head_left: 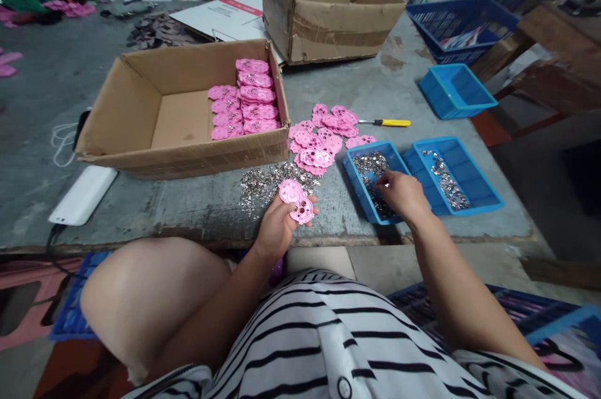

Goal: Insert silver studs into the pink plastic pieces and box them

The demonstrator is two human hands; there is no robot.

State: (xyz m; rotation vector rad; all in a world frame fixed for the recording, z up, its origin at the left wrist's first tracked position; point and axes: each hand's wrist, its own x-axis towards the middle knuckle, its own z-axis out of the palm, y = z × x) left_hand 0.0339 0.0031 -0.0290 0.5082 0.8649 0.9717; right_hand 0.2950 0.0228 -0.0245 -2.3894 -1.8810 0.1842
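I judge the work to be partway along. Inside the long brown cardboard box on my left, glossy pink plastic pieces with scalloped edges lie in neat rows of stacks against its right end, while bare cardboard shows across the rest of its floor. More loose pink pieces lie heaped just outside that box, and I cannot tell how many of them are finished.

One pink two-lobed plastic piece is in my left hand, gripped between thumb and fingers, its patterned face turned up above the near part of the grey tabletop. My right hand reaches into the nearer blue plastic tray, fingertips drawn in narrow over the small silvery metal bits; whether they have closed on one, I cannot tell.

Beside that tray, a second blue plastic tray holds a long strip of similar silvery bits. Others lie scattered between the box and my left hand. Farther back stand a small blue tray and another brown cardboard box, whose floor I cannot see. A yellow-handled tool lies beside the loose heap, its metal shaft toward the pink pieces.
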